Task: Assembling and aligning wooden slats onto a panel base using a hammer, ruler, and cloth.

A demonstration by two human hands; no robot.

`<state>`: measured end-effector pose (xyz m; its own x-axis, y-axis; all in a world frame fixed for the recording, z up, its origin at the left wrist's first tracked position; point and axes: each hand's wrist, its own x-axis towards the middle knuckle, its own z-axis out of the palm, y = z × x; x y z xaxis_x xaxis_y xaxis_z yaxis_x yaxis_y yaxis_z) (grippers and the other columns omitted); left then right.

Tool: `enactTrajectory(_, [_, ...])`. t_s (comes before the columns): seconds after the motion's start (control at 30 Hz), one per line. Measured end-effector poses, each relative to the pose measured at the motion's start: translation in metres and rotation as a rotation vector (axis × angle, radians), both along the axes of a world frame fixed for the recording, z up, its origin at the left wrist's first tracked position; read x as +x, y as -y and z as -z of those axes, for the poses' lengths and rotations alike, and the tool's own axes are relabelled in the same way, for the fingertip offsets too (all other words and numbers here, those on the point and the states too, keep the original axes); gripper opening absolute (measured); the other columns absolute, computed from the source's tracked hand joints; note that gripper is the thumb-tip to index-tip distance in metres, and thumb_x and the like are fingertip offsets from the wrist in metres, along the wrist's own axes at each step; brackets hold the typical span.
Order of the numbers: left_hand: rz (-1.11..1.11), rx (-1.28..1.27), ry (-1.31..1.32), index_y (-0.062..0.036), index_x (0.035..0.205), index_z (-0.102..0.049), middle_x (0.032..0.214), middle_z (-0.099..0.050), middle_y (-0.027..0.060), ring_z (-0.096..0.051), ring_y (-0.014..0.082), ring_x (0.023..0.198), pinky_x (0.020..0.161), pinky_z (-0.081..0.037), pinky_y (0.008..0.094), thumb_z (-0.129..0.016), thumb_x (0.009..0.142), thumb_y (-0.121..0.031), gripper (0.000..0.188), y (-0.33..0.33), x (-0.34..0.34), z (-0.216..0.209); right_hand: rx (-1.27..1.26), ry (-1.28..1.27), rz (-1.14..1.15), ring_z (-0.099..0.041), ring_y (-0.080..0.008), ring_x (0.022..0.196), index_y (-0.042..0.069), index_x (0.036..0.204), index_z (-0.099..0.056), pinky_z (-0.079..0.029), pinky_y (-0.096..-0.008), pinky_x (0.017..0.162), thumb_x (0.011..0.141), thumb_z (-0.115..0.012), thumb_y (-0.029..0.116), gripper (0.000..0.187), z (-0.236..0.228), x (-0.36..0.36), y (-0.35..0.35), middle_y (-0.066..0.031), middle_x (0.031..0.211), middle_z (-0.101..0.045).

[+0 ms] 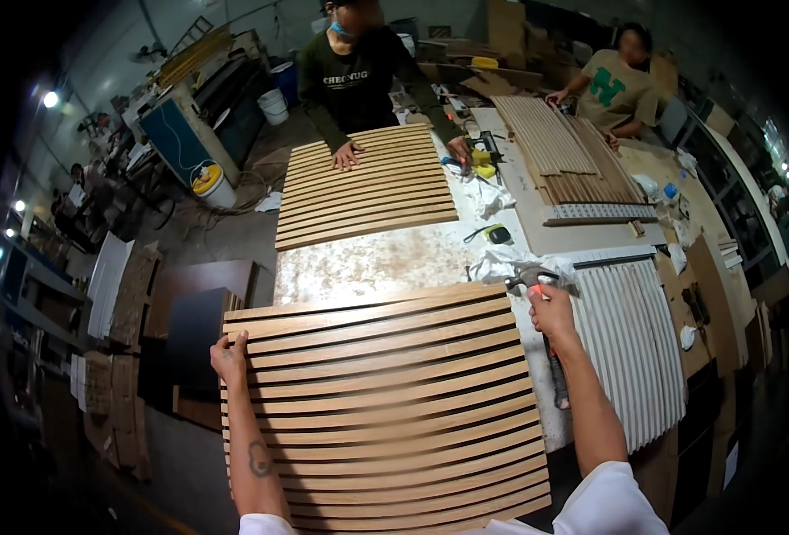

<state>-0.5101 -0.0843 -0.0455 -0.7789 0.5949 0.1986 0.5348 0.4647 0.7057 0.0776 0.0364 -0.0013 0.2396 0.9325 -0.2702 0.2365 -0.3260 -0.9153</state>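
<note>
Small lamps (50, 99) glare at both sides of a dim surround — the near panel (386, 401) is brighter, with a pale sheen near its far edge, a smeared middle and shadow beside the left forearm (256, 446). Fisheye distortion bows its slats (466, 294); black swallows the corners.

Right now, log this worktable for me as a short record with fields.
Left hand: gripping the left edge of the near slatted panel
Right hand: holding a hammer, its head by that panel's far right corner
Panel finish: light wood slats, dark gaps
Across the table: far slatted panel, a co-worker's hand flat on it
Between the two, toward the right: tape measure
Right side: pale ridged panel
Surface: stained white tabletop
</note>
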Motion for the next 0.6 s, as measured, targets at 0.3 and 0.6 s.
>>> enactTrajectory(0.3, [-0.133, -0.015, -0.191, 0.0076, 0.103, -0.066, 0.100, -0.061, 0.0210, -0.060, 0.0338, 0.095, 0.085, -0.048, 0.0430, -0.083, 0.070, -0.040, 0.060, 0.009, -0.006, 0.007, -0.152, -0.242, -0.219, -0.037, -0.0028, 0.040, 0.010, 0.075, -0.056, -0.025, -0.0213, 0.034, 0.087, -0.066, 0.013, 0.016, -0.017, -0.043, -0.003, 0.0065, 0.054, -0.042])
enactTrajectory(0.6, [-0.079, 0.019, -0.195, 0.0055, 0.105, -0.063, 0.107, -0.057, 0.0212, -0.053, 0.0372, 0.104, 0.093, -0.042, 0.0441, -0.075, 0.080, -0.037, 0.051, 0.002, 0.014, 0.003, -0.157, -0.228, -0.164, -0.036, -0.0034, 0.036, 0.013, 0.074, -0.052, -0.024, -0.0221, 0.032, 0.086, -0.063, 0.013, 0.016, -0.011, -0.038, -0.007, 0.0067, 0.053, -0.043])
